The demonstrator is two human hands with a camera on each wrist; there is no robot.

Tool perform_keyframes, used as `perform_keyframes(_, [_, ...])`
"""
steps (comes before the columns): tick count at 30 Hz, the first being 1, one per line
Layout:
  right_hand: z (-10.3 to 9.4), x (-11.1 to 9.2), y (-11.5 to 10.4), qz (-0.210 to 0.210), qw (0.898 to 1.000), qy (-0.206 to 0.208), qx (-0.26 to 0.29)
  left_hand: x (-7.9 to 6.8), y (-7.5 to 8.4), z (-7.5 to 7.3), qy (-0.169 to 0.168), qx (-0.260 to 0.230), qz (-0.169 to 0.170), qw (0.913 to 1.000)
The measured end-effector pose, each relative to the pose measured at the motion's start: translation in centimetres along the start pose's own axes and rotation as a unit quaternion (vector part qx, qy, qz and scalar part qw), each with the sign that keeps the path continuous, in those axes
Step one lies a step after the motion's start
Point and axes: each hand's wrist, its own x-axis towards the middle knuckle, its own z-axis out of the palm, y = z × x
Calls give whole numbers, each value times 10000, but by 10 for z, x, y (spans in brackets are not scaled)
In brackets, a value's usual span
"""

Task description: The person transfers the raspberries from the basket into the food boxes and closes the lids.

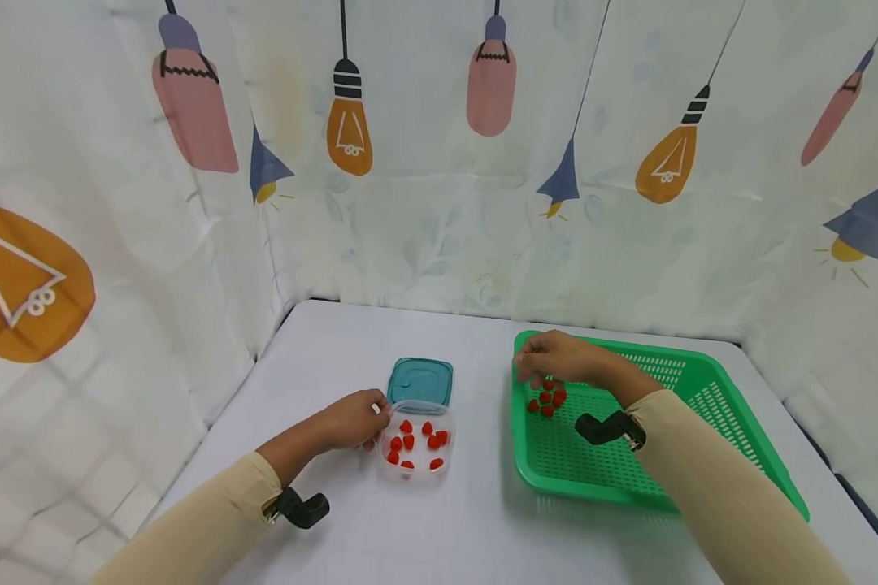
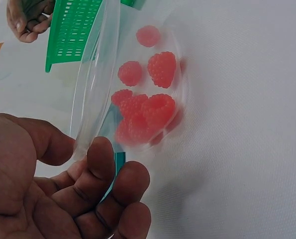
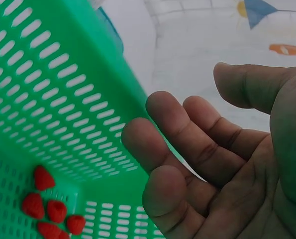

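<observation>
My left hand [image 1: 356,420] pinches the rim of a clear plastic container [image 2: 95,74] between thumb and forefinger. Several red raspberries [image 2: 161,69] lie inside the container, which stands on the table. Over the left part of a green slotted basket [image 1: 593,479] hovers my right hand [image 1: 556,357], its thumb apart from its relaxed fingers and nothing held in the right wrist view. Below that hand, more raspberries [image 3: 56,211] sit grouped in a corner of the basket.
A teal lid [image 1: 420,380] lies flat on the white table [image 1: 336,349] just behind the container. Fabric curtains [image 1: 424,219] printed with lamps and bulbs hang behind the table and along its sides. The basket's raised walls surround its raspberries.
</observation>
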Motion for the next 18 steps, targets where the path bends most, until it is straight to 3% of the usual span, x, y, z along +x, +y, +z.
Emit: perform_keyframes(18, [-1, -6, 53, 697, 9975, 81, 31, 2, -2, -1, -59, -149, 7, 9999])
